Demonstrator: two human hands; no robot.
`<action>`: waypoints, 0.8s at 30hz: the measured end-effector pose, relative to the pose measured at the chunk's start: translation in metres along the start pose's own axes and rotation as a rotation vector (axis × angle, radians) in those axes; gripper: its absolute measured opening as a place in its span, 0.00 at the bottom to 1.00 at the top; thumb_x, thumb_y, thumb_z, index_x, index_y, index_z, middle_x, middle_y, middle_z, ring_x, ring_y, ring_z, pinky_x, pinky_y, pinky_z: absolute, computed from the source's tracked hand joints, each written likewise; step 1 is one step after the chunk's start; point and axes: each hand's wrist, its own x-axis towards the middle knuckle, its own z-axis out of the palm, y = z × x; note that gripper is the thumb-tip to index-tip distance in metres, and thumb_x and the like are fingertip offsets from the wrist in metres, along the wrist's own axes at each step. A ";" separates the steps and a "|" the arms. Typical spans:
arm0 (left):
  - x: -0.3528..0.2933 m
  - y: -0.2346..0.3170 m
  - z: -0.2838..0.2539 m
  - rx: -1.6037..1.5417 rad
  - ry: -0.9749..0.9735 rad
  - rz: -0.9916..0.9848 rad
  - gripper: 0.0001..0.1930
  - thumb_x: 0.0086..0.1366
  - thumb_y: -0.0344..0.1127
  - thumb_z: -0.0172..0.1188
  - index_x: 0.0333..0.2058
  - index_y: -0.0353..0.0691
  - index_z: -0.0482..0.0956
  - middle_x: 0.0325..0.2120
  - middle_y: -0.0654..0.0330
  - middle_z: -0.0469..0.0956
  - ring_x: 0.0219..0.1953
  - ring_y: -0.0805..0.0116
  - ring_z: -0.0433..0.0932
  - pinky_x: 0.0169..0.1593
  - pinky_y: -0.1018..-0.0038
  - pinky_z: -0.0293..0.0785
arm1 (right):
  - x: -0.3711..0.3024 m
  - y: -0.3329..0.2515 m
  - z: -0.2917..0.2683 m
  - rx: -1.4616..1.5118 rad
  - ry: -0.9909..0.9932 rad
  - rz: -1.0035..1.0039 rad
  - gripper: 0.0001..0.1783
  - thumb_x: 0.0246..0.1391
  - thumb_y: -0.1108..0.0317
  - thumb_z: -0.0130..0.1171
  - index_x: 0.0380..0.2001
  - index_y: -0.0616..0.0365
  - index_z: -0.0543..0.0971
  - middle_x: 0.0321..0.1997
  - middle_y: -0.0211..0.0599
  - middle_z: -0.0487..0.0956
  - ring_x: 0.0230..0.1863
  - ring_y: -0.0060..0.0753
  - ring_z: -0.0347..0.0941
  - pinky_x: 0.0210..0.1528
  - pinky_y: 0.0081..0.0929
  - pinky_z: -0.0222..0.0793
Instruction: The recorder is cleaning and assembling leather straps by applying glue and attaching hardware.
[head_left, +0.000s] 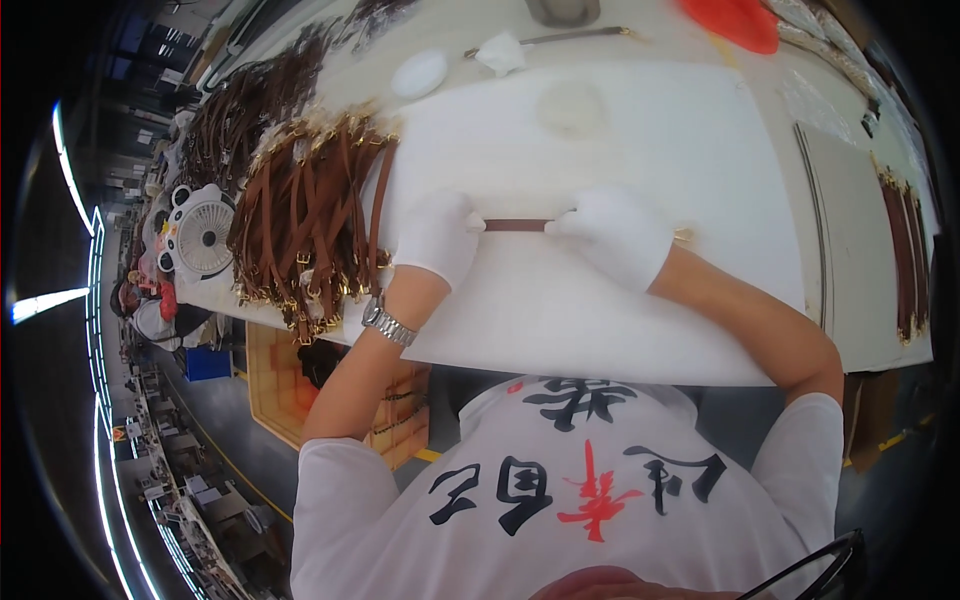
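Observation:
Between my two white-gloved hands stretches a brown leather strap [516,225], held level just over the white table. My left hand [437,238] is closed round one end of it. Its fingertips pinch the strap from the left. My right hand [612,235] grips the strap from the right, fingers pressed together. A bit of gold-coloured metal [684,235] pokes out beyond the right glove. Just left of my left hand lies a big heap of brown leather straps [318,200] with gold buckles.
Right of me, several dark brown straps [904,255] lie in a row beside a thin rod [812,220]. A white fan [205,232] stands left of the heap. Toward the back are a white dish [419,73], a crumpled white cloth [500,54] and a red item [735,22].

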 end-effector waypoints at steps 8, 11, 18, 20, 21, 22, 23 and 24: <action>-0.001 0.022 0.017 -0.050 0.156 0.311 0.03 0.59 0.30 0.66 0.32 0.39 0.82 0.30 0.49 0.80 0.39 0.45 0.81 0.48 0.53 0.76 | -0.009 0.002 -0.001 0.094 0.091 -0.021 0.07 0.58 0.69 0.66 0.39 0.55 0.86 0.36 0.43 0.83 0.41 0.52 0.80 0.44 0.44 0.77; 0.000 0.003 0.005 0.019 0.105 0.194 0.02 0.60 0.30 0.65 0.32 0.39 0.83 0.31 0.49 0.80 0.40 0.45 0.81 0.49 0.53 0.76 | -0.006 -0.009 -0.006 0.107 0.105 0.144 0.08 0.57 0.70 0.69 0.39 0.58 0.86 0.36 0.44 0.83 0.40 0.51 0.81 0.45 0.44 0.77; 0.003 0.064 0.030 -0.168 0.192 0.428 0.02 0.60 0.28 0.63 0.32 0.38 0.83 0.31 0.48 0.81 0.39 0.42 0.80 0.48 0.51 0.77 | -0.005 -0.013 -0.006 0.265 0.027 0.408 0.13 0.54 0.72 0.72 0.42 0.62 0.82 0.35 0.43 0.82 0.37 0.42 0.80 0.43 0.36 0.78; -0.003 0.032 0.017 -0.057 0.162 0.362 0.02 0.61 0.28 0.64 0.32 0.37 0.82 0.31 0.48 0.81 0.38 0.42 0.81 0.47 0.52 0.77 | -0.006 -0.013 -0.009 0.249 0.077 0.420 0.12 0.54 0.75 0.72 0.42 0.62 0.82 0.35 0.41 0.82 0.36 0.39 0.80 0.42 0.34 0.77; 0.001 0.015 0.008 0.051 0.136 0.316 0.04 0.61 0.29 0.66 0.31 0.36 0.81 0.31 0.48 0.81 0.37 0.42 0.81 0.46 0.52 0.78 | -0.007 -0.010 -0.013 0.262 0.060 0.420 0.13 0.54 0.75 0.72 0.42 0.62 0.82 0.35 0.40 0.82 0.37 0.37 0.80 0.43 0.34 0.77; -0.001 0.002 -0.004 0.061 0.136 0.318 0.04 0.61 0.29 0.66 0.31 0.36 0.81 0.31 0.48 0.81 0.37 0.42 0.81 0.46 0.52 0.78 | -0.005 -0.011 -0.013 0.290 0.036 0.403 0.13 0.55 0.75 0.72 0.43 0.62 0.82 0.35 0.39 0.82 0.37 0.36 0.80 0.43 0.33 0.77; -0.002 -0.009 -0.016 0.001 0.053 0.206 0.05 0.62 0.30 0.67 0.31 0.36 0.81 0.31 0.49 0.82 0.36 0.43 0.82 0.45 0.54 0.79 | -0.005 -0.010 -0.012 0.296 0.044 0.399 0.13 0.55 0.75 0.72 0.43 0.62 0.82 0.35 0.39 0.82 0.37 0.36 0.80 0.43 0.33 0.77; -0.003 -0.019 -0.026 -0.060 -0.028 0.093 0.06 0.63 0.31 0.68 0.32 0.35 0.81 0.32 0.49 0.83 0.35 0.45 0.82 0.43 0.56 0.79 | -0.005 -0.006 -0.009 0.289 0.029 0.376 0.14 0.55 0.75 0.72 0.43 0.62 0.81 0.35 0.39 0.81 0.38 0.36 0.80 0.43 0.33 0.77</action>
